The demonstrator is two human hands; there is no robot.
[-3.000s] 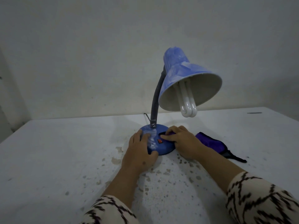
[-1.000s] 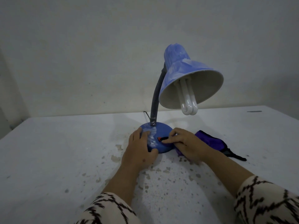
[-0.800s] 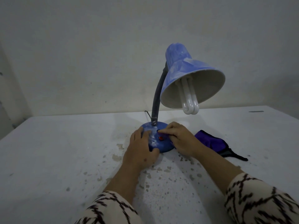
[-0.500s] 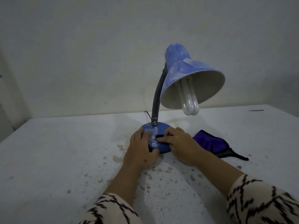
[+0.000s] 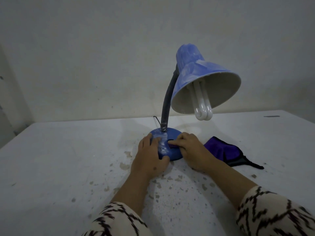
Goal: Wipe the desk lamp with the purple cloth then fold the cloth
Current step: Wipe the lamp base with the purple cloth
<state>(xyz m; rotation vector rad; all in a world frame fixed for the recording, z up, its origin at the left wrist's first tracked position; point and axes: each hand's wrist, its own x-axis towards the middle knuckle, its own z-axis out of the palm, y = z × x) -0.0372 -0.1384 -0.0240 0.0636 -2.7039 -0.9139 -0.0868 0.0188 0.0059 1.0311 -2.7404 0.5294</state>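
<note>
Resting on the left side of the lamp base (image 5: 167, 151), the left hand (image 5: 149, 158) lies with fingers (image 5: 148, 140) nearly straight over the rim and the thumb against the base's near edge, steadying it without curling round anything. The lamp (image 5: 196, 86) stands upright near the middle of the tabletop (image 5: 59, 159), its dark neck bending right to a blue shade that opens toward the camera with a white bulb (image 5: 202, 106) hanging out. The right hand (image 5: 190, 151) sits on the base's right side, its fingers curled and pressing a fold of the cloth (image 5: 223, 151) against the top of the base; only a dark purple sliver shows under the fingertips, so the exact grip is hard to make out. The rest of the cloth trails right of that hand and lies bunched on the tabletop, a dark strap (image 5: 250, 165) ending it. The hand hides how the two parts of the cloth join. A thin cord (image 5: 156, 119) leaves behind the base. Speckled stains dot the tabletop near the wrists. Wide bare surface stretches left of the lamp to the far edge, which meets the wall (image 5: 102, 48); patterned sleeves (image 5: 272, 213) are cut off at the bottom.
</note>
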